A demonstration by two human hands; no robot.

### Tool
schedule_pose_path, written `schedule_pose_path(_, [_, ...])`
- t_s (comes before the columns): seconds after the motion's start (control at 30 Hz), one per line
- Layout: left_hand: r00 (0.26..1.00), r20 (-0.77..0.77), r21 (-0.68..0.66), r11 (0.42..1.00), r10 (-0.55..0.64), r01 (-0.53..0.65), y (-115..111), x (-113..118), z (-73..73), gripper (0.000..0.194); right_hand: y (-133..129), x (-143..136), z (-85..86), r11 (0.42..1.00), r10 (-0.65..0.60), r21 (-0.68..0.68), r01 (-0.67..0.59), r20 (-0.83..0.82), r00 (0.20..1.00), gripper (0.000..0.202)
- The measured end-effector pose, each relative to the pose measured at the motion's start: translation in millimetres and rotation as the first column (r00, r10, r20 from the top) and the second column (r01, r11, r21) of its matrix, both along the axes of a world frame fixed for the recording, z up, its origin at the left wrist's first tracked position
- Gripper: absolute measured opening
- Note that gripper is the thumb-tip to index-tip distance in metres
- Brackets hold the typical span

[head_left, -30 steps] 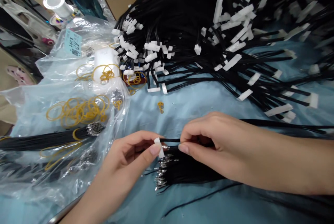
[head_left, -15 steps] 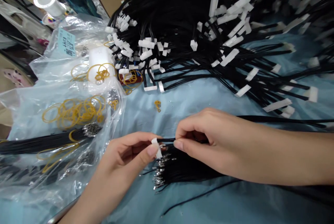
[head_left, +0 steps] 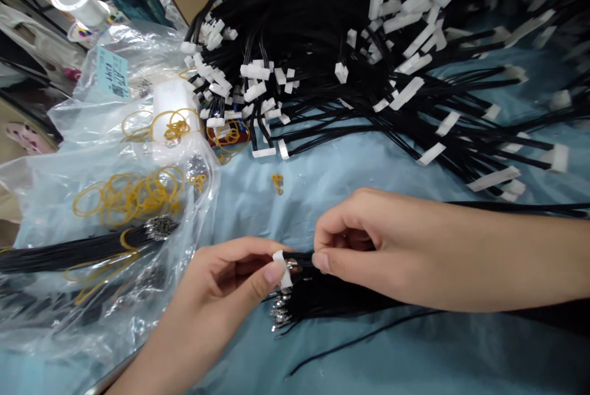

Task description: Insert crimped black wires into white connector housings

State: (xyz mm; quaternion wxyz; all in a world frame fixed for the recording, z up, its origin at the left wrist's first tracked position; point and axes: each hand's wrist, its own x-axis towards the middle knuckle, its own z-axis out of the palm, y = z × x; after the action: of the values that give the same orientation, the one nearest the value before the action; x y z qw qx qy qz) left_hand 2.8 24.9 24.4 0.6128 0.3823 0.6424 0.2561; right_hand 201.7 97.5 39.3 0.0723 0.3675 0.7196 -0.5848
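Connector: pinched between thumb and forefinger of the left hand. Right hand: thumb and forefinger pressed together on black wires just right of the connector. Metal-tipped bundle lies below the connector, rubber bands well left, wire pile beyond it.

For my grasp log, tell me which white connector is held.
The white connector pinched in the left-hand grip; the other white connectors lie farther off, untouched.
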Motion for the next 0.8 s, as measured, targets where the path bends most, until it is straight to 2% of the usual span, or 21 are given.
schedule_pose_path(0.13, [1.0,-0.018,0.009,1.0,0.007,-0.006,-1.9,-1.8,-2.0,0.005,0.6,2.1,-1.0,0.999,0.011,-0.045,-0.009,0.033,0.999,0.024])
schedule_pose_path(0.3, [1.0,0.008,-0.002,1.0,0.003,-0.003,-2.6,-3.3,-4.7,0.005,0.4,-1.8,-2.9,0.999,-0.043,-0.02,0.043,0.032,0.999,0.023])
schedule_pose_path(0.57, [1.0,0.011,-0.053,0.998,0.018,-0.017,-1.0,-2.9,-2.3,0.01,-6.7,-0.2,-2.6,0.997,-0.052,-0.05,0.054,0.052,0.997,0.023])
schedule_pose_path(0.8, [1.0,0.001,-0.054,0.998,0.03,-0.03,-2.1,-1.8,-1.1,0.009,-6.3,-0.5,-4.0,0.999,-0.011,-0.032,0.012,0.028,1.0,0.021])
